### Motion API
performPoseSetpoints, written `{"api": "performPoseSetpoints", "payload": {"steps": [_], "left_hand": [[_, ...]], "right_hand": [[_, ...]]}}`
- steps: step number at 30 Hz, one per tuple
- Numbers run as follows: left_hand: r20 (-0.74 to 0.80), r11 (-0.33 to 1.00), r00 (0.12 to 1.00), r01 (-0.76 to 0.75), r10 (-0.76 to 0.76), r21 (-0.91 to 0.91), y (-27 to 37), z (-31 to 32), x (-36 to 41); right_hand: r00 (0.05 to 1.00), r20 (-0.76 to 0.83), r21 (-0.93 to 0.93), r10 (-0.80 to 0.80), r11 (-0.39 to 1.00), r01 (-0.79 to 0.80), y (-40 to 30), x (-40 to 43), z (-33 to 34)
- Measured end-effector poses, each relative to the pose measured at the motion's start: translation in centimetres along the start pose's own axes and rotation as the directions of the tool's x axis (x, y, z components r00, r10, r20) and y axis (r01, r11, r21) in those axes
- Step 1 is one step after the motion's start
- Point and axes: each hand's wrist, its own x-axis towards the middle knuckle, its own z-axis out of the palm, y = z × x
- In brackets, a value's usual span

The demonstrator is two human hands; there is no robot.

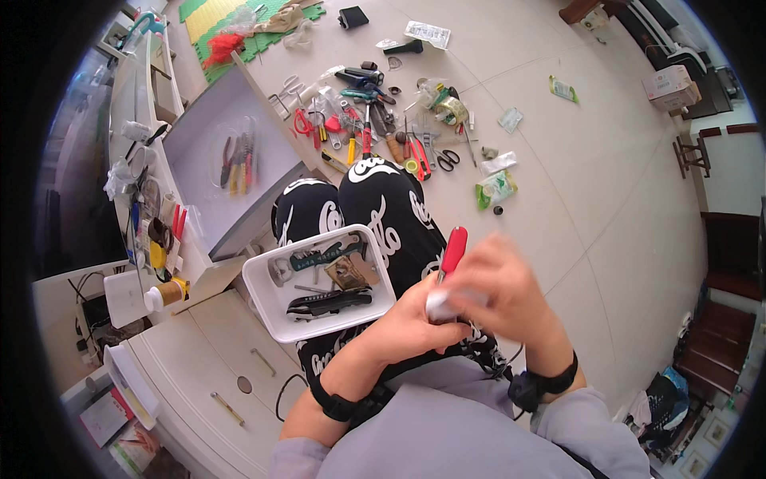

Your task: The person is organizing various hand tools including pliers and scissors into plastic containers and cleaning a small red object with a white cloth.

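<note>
My left hand (416, 320) grips a red-handled folding pocket knife (455, 248), its handle pointing up and away from me. My right hand (505, 281) is blurred and holds a white wipe or tissue (446, 304) against the knife's lower part, which the fingers hide. On my lap, left of the hands, rests a white plastic bin (261, 299). Inside lie a black folding multi-tool (329, 303), a dark green strip-like object bearing writing (323, 256), a yellowish metal plate (348, 274) and small metal pieces.
An open drawer (197, 120) at left holds several pliers (236, 158). Ahead on the floor are scattered tools, including black-handled scissors (447, 160) and a utility knife (335, 160). A green wipes packet (497, 190) lies to the right. Cabinet doors (215, 353) stand at lower left.
</note>
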Motion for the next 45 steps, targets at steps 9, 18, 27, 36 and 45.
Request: {"api": "performPoseSetpoints", "payload": {"steps": [9,18,27,36,45], "left_hand": [[0.050,0.984,0.995,0.093,-0.087,-0.150,-0.2,0.3,-0.2],[-0.038,0.989,0.997,0.065,-0.071,-0.136,-0.1,0.6,-0.1],[0.006,0.996,0.997,0.082,-0.082,-0.025,-0.9,0.5,0.2],[-0.005,0.990,0.990,0.142,-0.142,0.001,-1.0,0.3,0.0],[0.019,0.992,0.993,0.117,-0.116,-0.041,-0.4,0.4,0.2]], "right_hand": [[0.985,-0.131,-0.166,0.115,0.977,-0.136,1.6,1.0,-0.6],[0.978,-0.173,-0.163,0.114,0.976,-0.143,1.5,1.1,-0.2],[0.978,-0.177,-0.221,0.108,0.964,-0.146,1.9,1.3,-0.4],[0.876,-0.384,-0.169,0.291,0.911,-0.377,3.8,0.6,-0.7],[0.880,-0.081,0.661,0.468,0.686,-0.304,2.5,-0.9,1.1]]}}
